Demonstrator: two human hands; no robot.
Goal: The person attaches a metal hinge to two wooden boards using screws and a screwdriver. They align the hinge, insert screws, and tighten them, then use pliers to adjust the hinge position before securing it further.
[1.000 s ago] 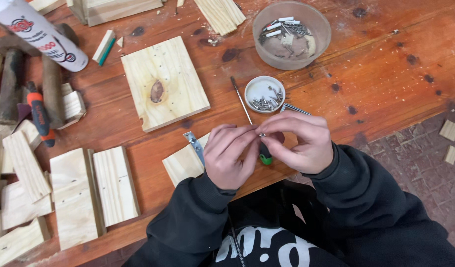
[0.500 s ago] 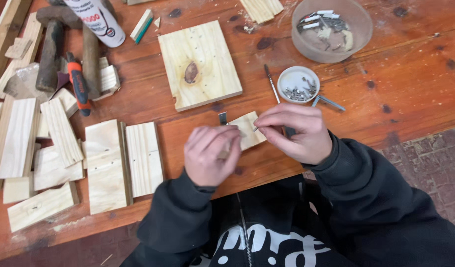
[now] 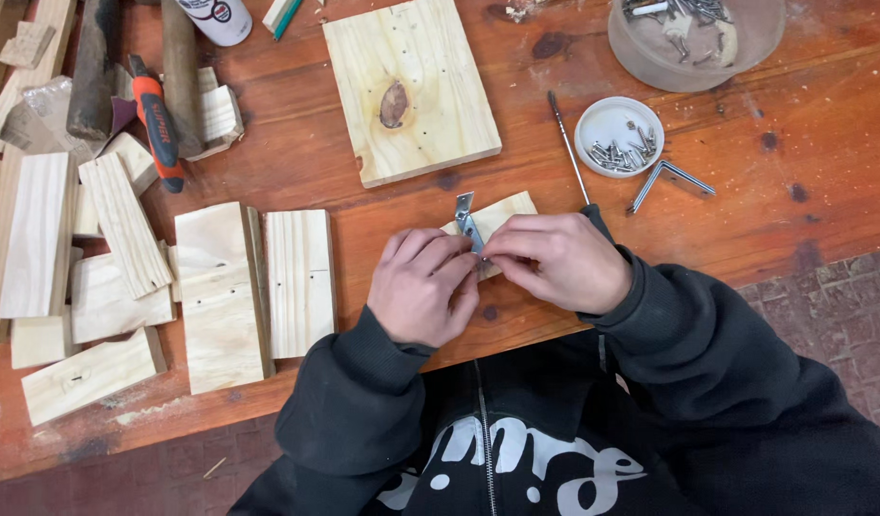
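My left hand (image 3: 421, 287) and my right hand (image 3: 559, 260) meet over a small pale wood piece (image 3: 502, 215) near the table's front edge. Together their fingertips pinch a small metal angle bracket (image 3: 467, 215) that stands up against the wood piece. A screwdriver (image 3: 572, 158) lies just behind my right hand, its handle hidden under that hand. A small white dish of screws (image 3: 619, 137) sits beyond it, with a second metal angle bracket (image 3: 669, 180) lying flat beside it.
A square pine board with a knot (image 3: 411, 88) lies behind the hands. Several cut wood blocks (image 3: 220, 291) cover the left side, with an orange-handled tool (image 3: 158, 124) and hammers (image 3: 91, 67). A clear bowl of hardware (image 3: 693, 38) stands at the back right. The table edge (image 3: 516, 334) runs by my body.
The view has shifted so everything sits further right. My hands have drawn closer together on the wood piece, and the bracket now stands up between my fingertips.
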